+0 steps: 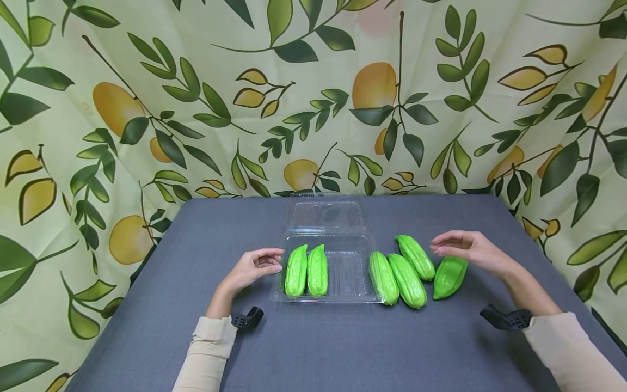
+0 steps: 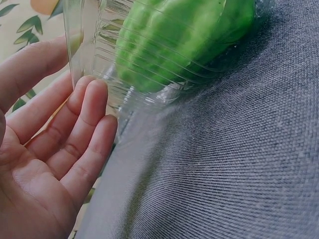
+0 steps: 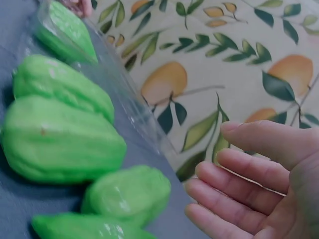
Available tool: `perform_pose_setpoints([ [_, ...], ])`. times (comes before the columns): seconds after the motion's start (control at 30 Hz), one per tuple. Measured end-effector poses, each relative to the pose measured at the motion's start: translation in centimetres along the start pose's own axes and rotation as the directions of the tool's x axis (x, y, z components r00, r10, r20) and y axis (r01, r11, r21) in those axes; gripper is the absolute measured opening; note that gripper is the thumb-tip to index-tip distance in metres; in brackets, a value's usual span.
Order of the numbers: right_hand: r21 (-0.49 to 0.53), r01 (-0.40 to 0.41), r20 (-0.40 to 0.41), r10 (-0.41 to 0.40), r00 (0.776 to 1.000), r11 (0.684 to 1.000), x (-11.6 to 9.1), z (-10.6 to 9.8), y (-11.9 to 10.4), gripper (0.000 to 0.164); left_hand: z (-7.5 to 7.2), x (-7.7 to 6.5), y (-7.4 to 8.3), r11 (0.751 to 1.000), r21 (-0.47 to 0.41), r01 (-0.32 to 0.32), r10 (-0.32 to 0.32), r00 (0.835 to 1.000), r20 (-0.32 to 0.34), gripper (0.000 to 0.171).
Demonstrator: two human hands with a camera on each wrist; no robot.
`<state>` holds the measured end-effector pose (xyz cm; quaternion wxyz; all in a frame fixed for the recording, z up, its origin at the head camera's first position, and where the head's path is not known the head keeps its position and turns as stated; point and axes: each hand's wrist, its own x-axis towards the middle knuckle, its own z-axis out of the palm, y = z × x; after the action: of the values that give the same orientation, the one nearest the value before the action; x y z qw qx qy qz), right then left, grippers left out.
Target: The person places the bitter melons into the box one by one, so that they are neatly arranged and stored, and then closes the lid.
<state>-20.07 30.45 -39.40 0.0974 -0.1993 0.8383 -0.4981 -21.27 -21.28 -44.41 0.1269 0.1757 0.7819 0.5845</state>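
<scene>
Green vegetables lie beside the left fingers and below the right fingers, thumbs apart.

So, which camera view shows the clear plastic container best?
The head view: the container shows almost whole, with its open lid. The left wrist view gives only a cropped part; the right wrist view, a slanted, partly hidden section.
</scene>
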Motion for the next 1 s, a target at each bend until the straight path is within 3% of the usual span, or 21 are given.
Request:
perform_pose_setpoints([
  [0.2,-0.075,-0.064,-0.093,0.057,0.994,0.995,-0.5,-1.0,1.4,0.030,0.0,0.0,-0.1,1.000,0.003,0.009,-0.009,1.000,-0.002,0.047],
  [0.47,-0.073,-0.063,-0.150,0.052,0.987,0.995,-1.3,-2.2,3.2,0.026,0.0,0.0,-0.1,1.000,0.005,0.005,-0.005,1.000,-0.001,0.047],
  [1.0,-0.058,-0.113,-0.073,0.109,0.991,0.992,-1.7,-2.6,5.5,0.036,0.0,0.0,-0.1,1.000,0.002,0.003,-0.003,1.000,-0.004,0.046],
])
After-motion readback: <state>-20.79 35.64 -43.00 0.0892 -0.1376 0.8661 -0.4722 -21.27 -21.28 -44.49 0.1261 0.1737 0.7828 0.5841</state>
